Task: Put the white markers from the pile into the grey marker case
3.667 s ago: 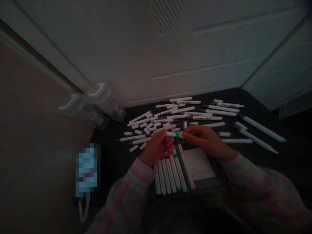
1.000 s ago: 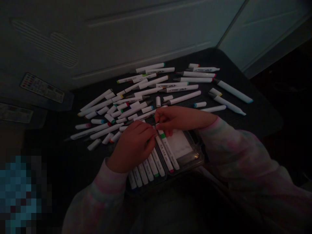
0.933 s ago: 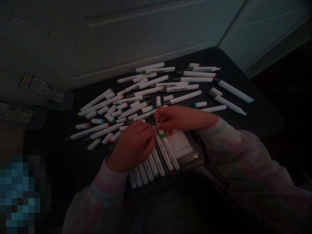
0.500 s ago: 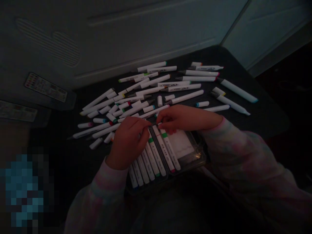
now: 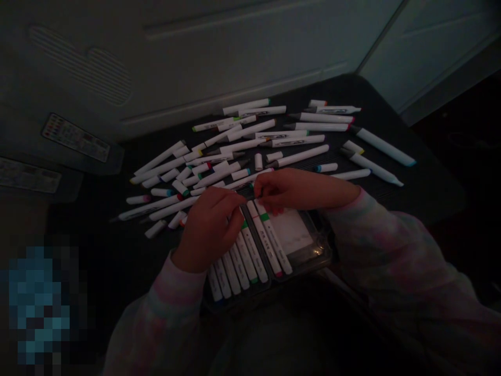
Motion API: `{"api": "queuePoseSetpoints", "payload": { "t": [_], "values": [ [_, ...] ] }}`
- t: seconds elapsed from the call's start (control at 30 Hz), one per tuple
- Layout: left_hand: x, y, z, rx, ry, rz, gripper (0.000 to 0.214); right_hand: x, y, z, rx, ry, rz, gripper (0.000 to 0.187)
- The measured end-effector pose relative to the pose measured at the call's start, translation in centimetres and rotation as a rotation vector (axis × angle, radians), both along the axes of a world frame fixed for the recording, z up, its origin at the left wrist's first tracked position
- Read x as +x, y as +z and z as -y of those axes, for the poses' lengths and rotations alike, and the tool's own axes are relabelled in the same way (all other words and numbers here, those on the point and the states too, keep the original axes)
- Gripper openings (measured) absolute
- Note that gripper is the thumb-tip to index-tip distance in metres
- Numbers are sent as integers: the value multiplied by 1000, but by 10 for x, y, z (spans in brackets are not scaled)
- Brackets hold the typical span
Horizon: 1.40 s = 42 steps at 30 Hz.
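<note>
The scene is very dim. A dark clear marker case (image 5: 313, 256) lies open in front of me with a row of white markers (image 5: 242, 261) in its left half. My left hand (image 5: 209, 230) lies over the tops of those markers, fingers curled down on them. My right hand (image 5: 291, 189) pinches the top end of a white marker with a green band (image 5: 274, 240), which lies in the case at the right end of the row. Beyond both hands, several loose white markers and caps (image 5: 242, 151) are scattered on a black mat (image 5: 422, 193).
Two clear plastic case lids with colour-chart labels (image 5: 76, 138) lie at the left. A pale panelled wall (image 5: 235, 52) rises behind the mat. A blurred blue patch (image 5: 37, 303) sits at the lower left. Long markers (image 5: 376, 156) lie at the mat's right side.
Earlier both hands held the green-banded marker above the case; now it lies in the row, with my left hand pressing the markers beside it. The view has dropped and shifted.
</note>
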<state>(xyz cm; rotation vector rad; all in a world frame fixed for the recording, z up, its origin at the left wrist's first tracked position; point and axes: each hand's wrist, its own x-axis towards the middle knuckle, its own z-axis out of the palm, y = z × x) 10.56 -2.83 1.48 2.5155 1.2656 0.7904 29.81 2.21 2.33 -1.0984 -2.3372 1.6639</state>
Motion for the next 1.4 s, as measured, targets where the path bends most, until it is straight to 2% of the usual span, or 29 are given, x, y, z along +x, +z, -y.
{"api": "queuePoseSetpoints", "payload": {
  "t": [0.07,0.23,0.4,0.63,0.97,1.4],
  "values": [
    [0,2,1,-33,-91,10,17,0,1,0,0,2,2,8],
    [5,7,6,-228,-401,-24,27,0,3,0,18,-1,16,10],
    [10,8,11,-329,-533,-53,30,0,3,0,9,1,4,12],
    [10,4,11,-318,-517,-40,28,1,-2,-1,-1,-11,-25,12],
    [10,3,10,-383,-508,-3,29,0,-2,-1,-25,13,-45,9],
    [9,2,11,-436,-486,-13,27,-3,-8,1,-102,-60,-87,8]
  ]
}}
